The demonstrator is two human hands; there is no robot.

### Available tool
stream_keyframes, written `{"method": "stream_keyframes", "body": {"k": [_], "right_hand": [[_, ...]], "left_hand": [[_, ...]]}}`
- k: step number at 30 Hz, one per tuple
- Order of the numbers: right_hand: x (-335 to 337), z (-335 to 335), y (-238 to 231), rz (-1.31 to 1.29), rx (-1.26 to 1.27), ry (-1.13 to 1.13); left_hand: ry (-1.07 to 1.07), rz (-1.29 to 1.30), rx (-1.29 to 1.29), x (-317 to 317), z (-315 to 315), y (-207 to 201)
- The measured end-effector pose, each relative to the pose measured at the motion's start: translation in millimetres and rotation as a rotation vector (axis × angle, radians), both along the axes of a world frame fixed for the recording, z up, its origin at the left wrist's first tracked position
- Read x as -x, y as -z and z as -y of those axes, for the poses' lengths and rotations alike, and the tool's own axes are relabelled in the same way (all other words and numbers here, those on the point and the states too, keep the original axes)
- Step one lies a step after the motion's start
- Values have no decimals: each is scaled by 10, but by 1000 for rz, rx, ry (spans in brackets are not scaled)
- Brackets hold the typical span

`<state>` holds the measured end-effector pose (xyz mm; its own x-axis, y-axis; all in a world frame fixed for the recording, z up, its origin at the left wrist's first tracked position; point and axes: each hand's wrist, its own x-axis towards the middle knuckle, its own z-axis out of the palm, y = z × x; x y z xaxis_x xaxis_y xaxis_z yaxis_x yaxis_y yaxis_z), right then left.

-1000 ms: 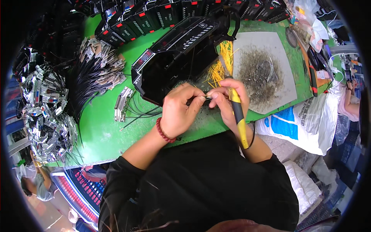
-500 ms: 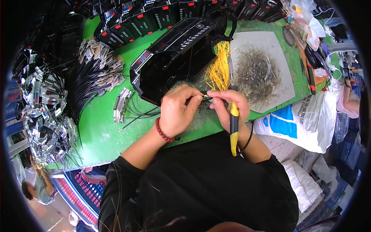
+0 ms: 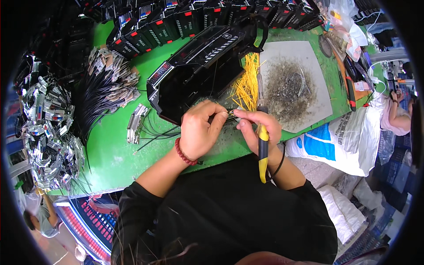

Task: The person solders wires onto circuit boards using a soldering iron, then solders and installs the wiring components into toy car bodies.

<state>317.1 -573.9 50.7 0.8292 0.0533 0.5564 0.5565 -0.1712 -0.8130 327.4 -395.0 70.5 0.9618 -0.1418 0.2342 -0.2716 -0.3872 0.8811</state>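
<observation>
My left hand (image 3: 199, 128) and my right hand (image 3: 259, 126) meet at the front of the green table, fingertips pinched together on thin wire ends (image 3: 230, 114). A yellow-and-black soldering iron (image 3: 263, 148) is also held in my right hand, its handle toward me and its metal shaft pointing away. Just beyond my hands lies a black plastic toy vehicle shell (image 3: 194, 55), its hollow side facing me. A silver part (image 3: 137, 123) with black wires lies left of my left hand. Yellow wires (image 3: 248, 84) are piled beyond my fingers. My fingers partly hide the wire joint.
A grey board (image 3: 320, 88) with dark residue lies at the right. Bundled black-wired parts (image 3: 108, 81) and heaped silver parts (image 3: 51, 128) fill the left. Black shells (image 3: 163, 28) line the back. Pliers (image 3: 350, 92) and a white sack (image 3: 340, 141) are at far right.
The whole view has shifted slightly. My fingertips stay together at the wires, with small finger movements, and the soldering iron remains in my right hand.
</observation>
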Motion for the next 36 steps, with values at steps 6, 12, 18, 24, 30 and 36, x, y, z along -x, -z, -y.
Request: {"method": "stream_keyframes", "body": {"k": [6,12,18,24,30,36], "right_hand": [[6,75,7,12,177,-126],[-30,75,-19,40,169,-69],[-16,37,1,41,184,-93],[-106,36,52,-31,96,-172],[33,49,3,-272,-238,-92],[17,-59,56,-241,-135,-96]], "left_hand": [[0,-1,14,-10,-9,12],[3,-8,8,-7,-1,32],[11,8,2,5,0,57],[26,23,-19,-6,-3,62],[-8,-35,33,2,12,35],[-18,23,72,14,12,91]]}}
